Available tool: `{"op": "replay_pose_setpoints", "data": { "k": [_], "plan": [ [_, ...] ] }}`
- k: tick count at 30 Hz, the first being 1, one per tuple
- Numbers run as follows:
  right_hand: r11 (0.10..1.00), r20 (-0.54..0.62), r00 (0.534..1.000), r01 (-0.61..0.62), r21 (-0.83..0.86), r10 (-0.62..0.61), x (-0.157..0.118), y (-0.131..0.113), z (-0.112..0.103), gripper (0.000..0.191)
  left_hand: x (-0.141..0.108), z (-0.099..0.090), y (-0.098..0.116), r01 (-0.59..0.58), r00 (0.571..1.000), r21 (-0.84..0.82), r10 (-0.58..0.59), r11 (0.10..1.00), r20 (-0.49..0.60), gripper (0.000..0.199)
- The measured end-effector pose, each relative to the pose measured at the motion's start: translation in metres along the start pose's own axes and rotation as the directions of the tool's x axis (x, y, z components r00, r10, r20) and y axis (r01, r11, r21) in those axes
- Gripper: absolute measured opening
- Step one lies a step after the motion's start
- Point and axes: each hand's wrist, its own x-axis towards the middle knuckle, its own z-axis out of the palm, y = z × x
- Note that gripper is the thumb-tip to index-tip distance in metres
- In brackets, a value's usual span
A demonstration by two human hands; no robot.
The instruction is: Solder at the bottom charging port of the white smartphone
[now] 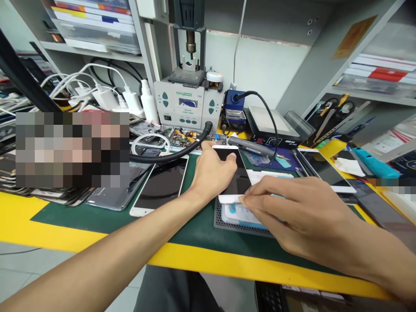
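A white-framed smartphone (238,173) with a dark screen lies tilted over a grey mesh pad and a white-and-blue item (234,215). My left hand (212,171) grips its upper left side, thumb on the glass. At the phone's lower right corner, my right hand (292,208) is closed in a pinch, fingertips touching the white edge. Whatever sits between those fingertips is hidden. Left of my forearm, another white-framed phone (160,184) rests face up on the green mat (191,229).
Behind stands a grey hot-air station (188,104), its black hose (175,159) crossing above the mat. A tray of small parts (185,138) sits before it. Stacked phones crowd the left. To the right are another white phone (325,170), a turquoise tool (375,162) and a black-based device (273,125).
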Motion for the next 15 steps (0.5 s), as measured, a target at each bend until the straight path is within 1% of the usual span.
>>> {"op": "replay_pose_setpoints", "data": {
  "k": [4,8,11,15],
  "plan": [
    [0.997,0.052,0.998,-0.025,0.079,0.021,0.006,0.000,-0.005,0.022,0.001,0.000,-0.001,-0.005,1.000,0.001,0.005,1.000,-0.001,0.041],
    [0.995,0.054,0.998,-0.032,0.100,0.027,0.008,0.002,-0.005,0.021,0.001,0.000,-0.002,-0.006,1.000,-0.004,0.006,1.000,0.000,0.040],
    [0.999,0.022,1.000,0.010,0.047,-0.011,0.002,0.003,-0.001,0.018,0.000,0.000,-0.002,-0.004,1.000,-0.011,0.004,1.000,0.001,0.040],
    [0.999,-0.055,0.998,0.040,-0.002,-0.040,-0.009,0.003,0.010,0.015,-0.001,0.000,0.000,0.003,1.000,-0.008,-0.003,1.000,-0.003,0.040]
  ]
}}
